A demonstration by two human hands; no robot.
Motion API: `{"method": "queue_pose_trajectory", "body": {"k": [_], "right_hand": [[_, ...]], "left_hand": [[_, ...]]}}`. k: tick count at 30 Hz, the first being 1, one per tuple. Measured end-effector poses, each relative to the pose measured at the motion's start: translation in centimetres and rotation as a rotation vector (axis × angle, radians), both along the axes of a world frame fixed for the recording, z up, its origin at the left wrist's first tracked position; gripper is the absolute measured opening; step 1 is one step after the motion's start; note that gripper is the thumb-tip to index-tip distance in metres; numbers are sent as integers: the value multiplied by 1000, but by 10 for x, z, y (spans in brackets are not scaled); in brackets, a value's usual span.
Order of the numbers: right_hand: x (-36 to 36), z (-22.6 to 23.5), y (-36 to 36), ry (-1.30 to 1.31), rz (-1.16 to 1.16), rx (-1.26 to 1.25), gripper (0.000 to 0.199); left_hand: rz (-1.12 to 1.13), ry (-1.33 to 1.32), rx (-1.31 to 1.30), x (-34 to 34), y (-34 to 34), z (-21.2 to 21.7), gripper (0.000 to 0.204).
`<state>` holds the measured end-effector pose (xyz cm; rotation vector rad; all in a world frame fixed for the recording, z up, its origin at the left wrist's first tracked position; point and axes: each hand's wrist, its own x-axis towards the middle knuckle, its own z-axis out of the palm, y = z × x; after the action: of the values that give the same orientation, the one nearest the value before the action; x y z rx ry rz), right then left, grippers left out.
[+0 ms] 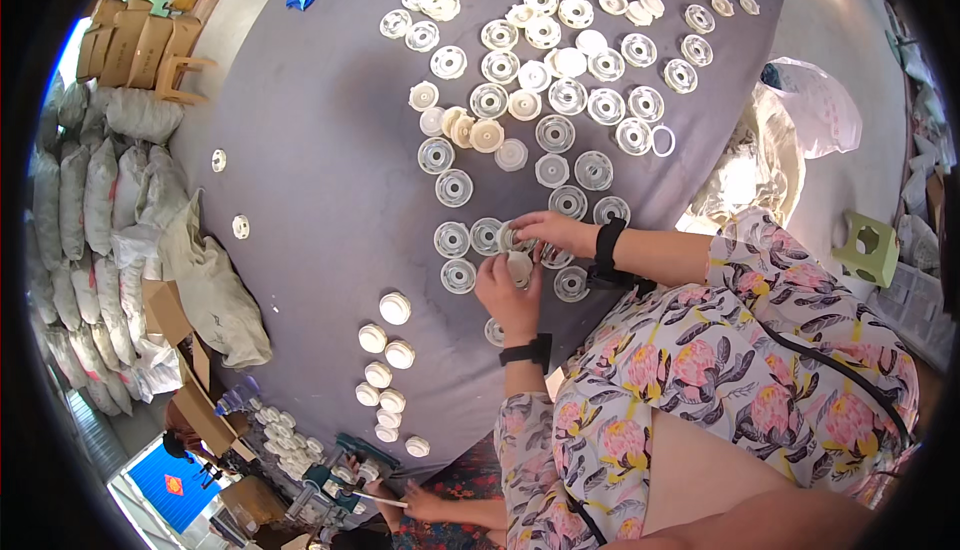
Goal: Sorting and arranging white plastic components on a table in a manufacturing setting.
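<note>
My left hand (508, 300) is closed on a white round plastic cap (519, 269), pinched between thumb and fingers. Just above it, my right hand (560, 234) has its fingers curled on a pale round piece (512, 239), partly covered by the fingers. The two pieces are close together; whether they touch, I cannot tell. Clear ring-shaped parts lie around both hands, among them one ring part (452, 240) to the left and another (571, 284) by the right wrist. Dark bands circle both wrists.
Many more ring parts and white caps (568, 62) spread over the grey-covered table (320, 170). Stacked white assemblies (399, 354) stand at the near left. A co-worker's hand (428, 503) holds a thin stick near a small machine. Sacks (100, 180) and cartons line the left.
</note>
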<state>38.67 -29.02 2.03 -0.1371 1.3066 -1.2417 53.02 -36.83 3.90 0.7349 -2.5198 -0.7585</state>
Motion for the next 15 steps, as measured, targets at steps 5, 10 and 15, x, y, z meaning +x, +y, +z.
{"method": "queue_pose_trajectory", "body": {"k": [5, 10, 15], "right_hand": [[-7, 4, -2, -3, 85, 43, 45], [-11, 8, -4, 31, 62, 53, 38], [-10, 4, 0, 34, 39, 41, 36]], "left_hand": [[91, 20, 154, 4, 2, -12, 46], [423, 182, 704, 27, -23, -11, 47], [431, 39, 126, 35, -62, -29, 45]]}}
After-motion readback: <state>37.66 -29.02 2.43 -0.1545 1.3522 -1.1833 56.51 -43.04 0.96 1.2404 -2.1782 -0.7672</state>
